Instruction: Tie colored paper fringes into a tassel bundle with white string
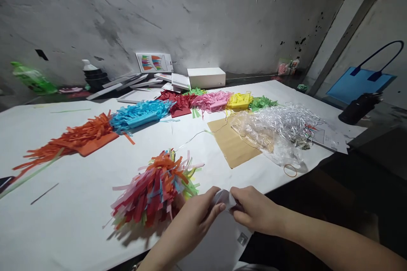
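Note:
My left hand (199, 216) and my right hand (254, 211) meet near the table's front edge. Both are closed on a crumpled pale grey sheet (224, 197), pinched between thumbs and fingers. Whether it is paper or plastic I cannot tell. Just left of my left hand, partly behind it, a multicoloured paper-fringe tassel bunch (159, 190) lies on the white-covered table. A small dark printed square (242, 239) shows on a white surface below my hands. From the tassel bunch's top, a thin string (193, 137) runs toward a brown card.
Across the table lie orange fringe (92, 137), blue fringe (140, 114), red fringe (181, 103), pink fringe (213, 100) and yellow fringe (240, 100). Silvery tinsel (282, 118) and clear plastic lie by the brown card (229, 146). A white box (206, 78) stands at the wall.

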{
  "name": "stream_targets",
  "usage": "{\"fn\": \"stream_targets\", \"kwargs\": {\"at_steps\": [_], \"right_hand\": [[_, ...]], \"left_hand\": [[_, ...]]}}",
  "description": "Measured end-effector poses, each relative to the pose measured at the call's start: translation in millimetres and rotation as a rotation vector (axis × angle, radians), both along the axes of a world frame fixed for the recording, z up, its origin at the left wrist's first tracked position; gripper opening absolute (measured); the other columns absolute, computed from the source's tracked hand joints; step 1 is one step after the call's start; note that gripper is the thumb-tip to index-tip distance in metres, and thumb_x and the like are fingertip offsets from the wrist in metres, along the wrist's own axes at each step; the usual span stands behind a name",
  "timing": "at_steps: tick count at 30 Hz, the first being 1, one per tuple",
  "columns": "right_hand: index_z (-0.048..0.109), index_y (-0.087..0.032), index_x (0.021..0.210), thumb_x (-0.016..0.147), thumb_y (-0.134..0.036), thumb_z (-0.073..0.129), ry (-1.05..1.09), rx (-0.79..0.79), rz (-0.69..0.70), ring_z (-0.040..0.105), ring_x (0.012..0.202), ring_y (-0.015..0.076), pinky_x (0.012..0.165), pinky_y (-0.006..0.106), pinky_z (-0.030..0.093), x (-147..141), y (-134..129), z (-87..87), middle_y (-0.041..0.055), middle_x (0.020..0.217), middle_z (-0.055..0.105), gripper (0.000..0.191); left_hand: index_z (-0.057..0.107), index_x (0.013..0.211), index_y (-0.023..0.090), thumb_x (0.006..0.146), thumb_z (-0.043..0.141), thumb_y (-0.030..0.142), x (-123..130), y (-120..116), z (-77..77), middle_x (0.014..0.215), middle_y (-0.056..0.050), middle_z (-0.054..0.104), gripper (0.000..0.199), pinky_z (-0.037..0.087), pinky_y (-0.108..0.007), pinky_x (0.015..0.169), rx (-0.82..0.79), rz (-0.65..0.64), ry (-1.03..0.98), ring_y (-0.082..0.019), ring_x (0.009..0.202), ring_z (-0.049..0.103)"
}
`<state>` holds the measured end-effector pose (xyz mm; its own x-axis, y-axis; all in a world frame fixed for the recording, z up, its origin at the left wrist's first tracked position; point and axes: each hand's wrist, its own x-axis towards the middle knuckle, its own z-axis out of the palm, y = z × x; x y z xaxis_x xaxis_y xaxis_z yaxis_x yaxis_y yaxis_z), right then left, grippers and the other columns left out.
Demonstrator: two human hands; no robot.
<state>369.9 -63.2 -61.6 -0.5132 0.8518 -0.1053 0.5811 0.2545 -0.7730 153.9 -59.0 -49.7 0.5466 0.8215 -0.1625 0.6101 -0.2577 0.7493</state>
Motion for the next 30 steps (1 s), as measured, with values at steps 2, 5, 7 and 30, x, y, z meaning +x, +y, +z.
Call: {"fn": "stream_targets", "kwargs": {"at_steps": [2, 5, 7, 30], "right_hand": [[0.041, -0.022, 0.074, 0.071, -0.008, 0.057, 0.031, -0.030, -0.012, 0.040, 0.059, 0.0115, 0.055, 0.023, 0.026, 0, 1, -0.7, -0.0075, 0.064, 0.046, 0.022], [0.045, -0.021, 0.071, 0.069, -0.010, 0.059, 0.092, -0.100, -0.008, 0.042, 0.060, 0.0108, 0.055, 0.021, 0.029, 0, 5, -2.3, -0.0079, 0.064, 0.047, 0.018], [0.048, -0.021, 0.073, 0.068, -0.011, 0.059, 0.134, -0.146, 0.004, 0.044, 0.063, 0.0108, 0.056, 0.020, 0.033, 0, 7, -3.4, -0.0077, 0.067, 0.048, 0.015], [0.044, -0.020, 0.065, 0.071, -0.019, 0.053, 0.263, -0.135, -0.175, 0.038, 0.063, 0.0108, 0.056, 0.024, 0.028, 16, -16, 3.4, -0.0062, 0.064, 0.042, 0.010]], "left_hand": [[0.054, 0.098, 0.025, 0.101, 0.040, 0.051, -2, -1, 0.7, 0.088, 0.001, 0.065, 0.029, 0.040, -0.029, 0.073, -0.010, -0.004, -0.014, -0.018, 0.081, 0.057], [0.056, 0.099, 0.025, 0.099, 0.042, 0.054, -3, -3, 2.8, 0.086, 0.001, 0.066, 0.032, 0.041, -0.029, 0.073, -0.002, 0.024, -0.047, -0.019, 0.081, 0.059], [0.057, 0.102, 0.025, 0.096, 0.047, 0.055, -2, -5, 3.8, 0.088, 0.000, 0.068, 0.032, 0.042, -0.030, 0.074, 0.031, 0.045, -0.070, -0.020, 0.083, 0.061], [0.043, 0.139, 0.044, 0.094, 0.058, 0.046, -60, -47, 12.6, 0.155, -0.001, 0.043, 0.047, 0.060, -0.038, 0.092, 0.533, 0.516, 0.034, -0.030, 0.137, 0.050]]}}
